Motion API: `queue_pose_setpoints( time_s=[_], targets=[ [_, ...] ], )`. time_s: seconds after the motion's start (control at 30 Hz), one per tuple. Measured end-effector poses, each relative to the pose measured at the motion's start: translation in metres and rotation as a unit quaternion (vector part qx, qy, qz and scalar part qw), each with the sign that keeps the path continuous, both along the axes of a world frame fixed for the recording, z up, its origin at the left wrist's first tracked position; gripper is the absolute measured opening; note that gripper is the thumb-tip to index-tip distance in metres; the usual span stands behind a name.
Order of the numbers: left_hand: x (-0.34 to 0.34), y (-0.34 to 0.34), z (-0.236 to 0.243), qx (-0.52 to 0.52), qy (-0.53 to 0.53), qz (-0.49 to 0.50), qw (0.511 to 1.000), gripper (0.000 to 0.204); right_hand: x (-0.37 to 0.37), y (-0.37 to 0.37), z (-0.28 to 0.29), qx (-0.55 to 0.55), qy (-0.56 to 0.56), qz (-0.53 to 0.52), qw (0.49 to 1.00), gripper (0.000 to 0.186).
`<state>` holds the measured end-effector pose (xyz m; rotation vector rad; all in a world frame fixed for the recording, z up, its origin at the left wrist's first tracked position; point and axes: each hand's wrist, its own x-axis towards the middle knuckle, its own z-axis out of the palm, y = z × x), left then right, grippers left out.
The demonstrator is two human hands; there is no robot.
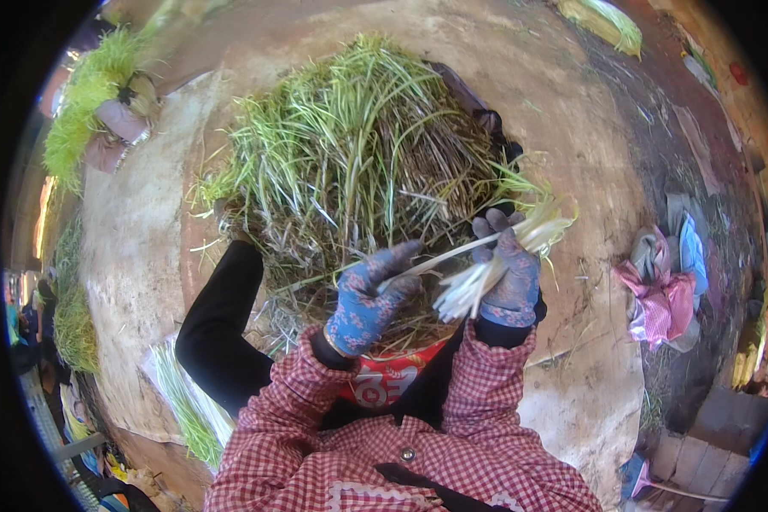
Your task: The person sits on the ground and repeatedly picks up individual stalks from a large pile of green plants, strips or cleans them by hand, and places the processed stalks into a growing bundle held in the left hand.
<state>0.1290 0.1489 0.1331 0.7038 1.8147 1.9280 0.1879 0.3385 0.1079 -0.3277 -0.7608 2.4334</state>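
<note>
My left hand (360, 300), in a blue flowered glove, is closed with its thumb and fingers about the lower end of a single pale stalk (446, 256). That stalk slants up to the right and reaches my right hand (514, 282), which wears a similar glove. My right fingers wrap round a bundle of white stalks (469, 288); their white ends point left and the yellowish leaves stick out to the right. Just beyond both hands rises a large heap of long green stalks (350, 154), brown and dirty on its right side.
A red printed sack (388, 375) lies between my legs. Whitish stalks with green tops (186, 401) lie beside my left leg. More greens (98, 81) stand at far left and at the far right top (610, 26). Crumpled cloths (661, 282) are on the right.
</note>
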Motion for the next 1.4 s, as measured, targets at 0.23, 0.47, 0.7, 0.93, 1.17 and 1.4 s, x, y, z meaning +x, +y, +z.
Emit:
queue_pose_setpoints(
  time_s=[0.23,0.47,0.7,0.93,1.17,1.4],
  targets=[
    [-0.001,0.057,-0.017,-0.014,0.185,0.101,0.977,0.014,-0.029,-0.012,-0.007,0.111,-0.115,-0.069,0.985,0.027],
    [-0.103,0.004,-0.113,-0.203,0.23,0.297,0.904,0.017,-0.009,0.006,0.0,-0.007,0.176,-0.069,0.982,0.033],
    [-0.137,-0.003,-0.101,-0.289,0.028,0.182,0.939,0.017,-0.003,0.012,0.008,-0.07,0.39,0.025,0.918,0.035],
    [-0.109,-0.03,-0.081,-0.084,0.047,0.318,0.943,0.027,-0.015,-0.009,-0.004,-0.038,0.328,0.097,0.939,0.028],
    [-0.127,0.025,-0.124,-0.486,0.236,0.069,0.839,0.048,-0.004,0.002,-0.009,-0.091,0.281,0.03,0.955,0.02],
    [-0.069,0.003,-0.029,0.094,-0.016,0.047,0.994,0.046,-0.034,-0.017,-0.022,-0.051,0.205,0.019,0.977,0.023]
  ],
)
